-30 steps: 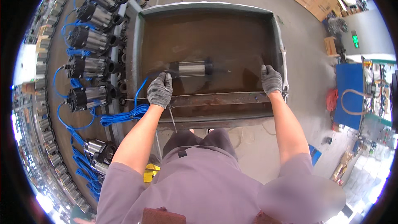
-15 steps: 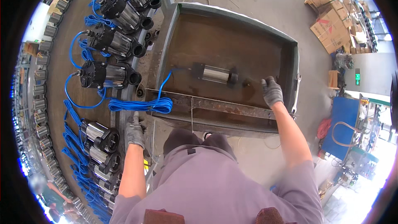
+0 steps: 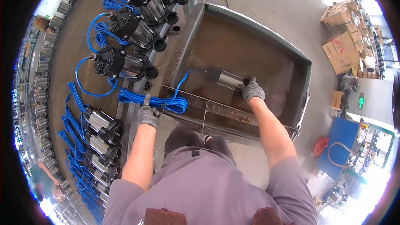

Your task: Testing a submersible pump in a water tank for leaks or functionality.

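Observation:
A submersible pump [image 3: 228, 79] with a shiny steel body and a dark end lies under brown water in a metal tank [image 3: 246, 14]. My right hand [image 3: 252, 90], in a grey glove, is closed around the pump's right end, which its fingers largely cover. From the pump's left side a blue cable [image 3: 180, 84] rises over the tank's near edge to a tied coil [image 3: 166, 102]. My left hand [image 3: 148, 114], also gloved, grips the coil at its middle, one finger lying across it and the rest partly hidden.
Several black-and-steel pumps [image 3: 121, 63] with blue cables stand on the bench left of the tank. More pumps [image 3: 100, 123] lie nearer me, beside heaped blue cables [image 3: 74, 141]. A rusty bar [image 3: 229, 110] crosses the tank's near side. Cardboard boxes [image 3: 341, 52] stand far right.
My right hand has moved left and down into the tank onto the pump's end. My left hand has come up onto the cable coil. The whole view has turned slightly.

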{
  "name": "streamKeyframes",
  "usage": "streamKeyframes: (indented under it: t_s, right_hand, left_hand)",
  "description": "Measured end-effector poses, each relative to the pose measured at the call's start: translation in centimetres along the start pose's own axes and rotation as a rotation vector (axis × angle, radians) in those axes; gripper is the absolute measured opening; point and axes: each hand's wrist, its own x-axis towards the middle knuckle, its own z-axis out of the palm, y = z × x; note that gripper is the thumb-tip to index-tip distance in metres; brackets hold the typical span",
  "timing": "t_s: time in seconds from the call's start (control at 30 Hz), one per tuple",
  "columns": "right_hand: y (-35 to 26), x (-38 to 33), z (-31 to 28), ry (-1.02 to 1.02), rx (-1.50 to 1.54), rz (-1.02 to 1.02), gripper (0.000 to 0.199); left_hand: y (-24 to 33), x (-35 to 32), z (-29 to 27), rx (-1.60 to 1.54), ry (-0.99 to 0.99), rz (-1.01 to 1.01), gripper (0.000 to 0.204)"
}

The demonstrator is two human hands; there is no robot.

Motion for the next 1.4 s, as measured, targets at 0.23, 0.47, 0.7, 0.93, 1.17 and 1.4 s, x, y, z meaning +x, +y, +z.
streamKeyframes:
  t_s: [0.23, 0.47, 0.7, 0.93, 1.17, 1.4]
  right_hand:
    - [0.0, 2.8, 0.3, -0.073, 0.001, 0.055, 0.075]
    - [3.9, -3.9, -9.0, 0.023, -0.004, -0.083, 0.059]
    - [7.9, -12.5, -16.0, 0.122, 0.086, -0.269, 0.035]
    - [8.8, -19.3, -16.5, 0.115, 0.115, -0.289, 0.032]
    - [8.0, -22.5, -12.1, 0.07, 0.15, -0.331, 0.034]
    - [6.0, -22.9, -7.7, -0.016, 0.147, -0.242, 0.037]
  left_hand:
    - [0.9, -6.7, -0.6, -0.065, -0.077, 0.259, 0.022]
    - [6.3, -15.3, -2.9, -0.258, -0.212, 0.23, 0.036]
    - [11.0, -21.4, -4.5, -0.562, -0.336, 0.391, 0.035]
    - [18.8, -15.2, -9.6, -0.404, -0.198, 0.663, 0.027]
    - [25.6, -5.7, -11.2, -0.243, -0.022, 0.658, 0.025]
    - [25.1, 0.7, -10.0, 0.137, 0.179, 0.748, 0.025]
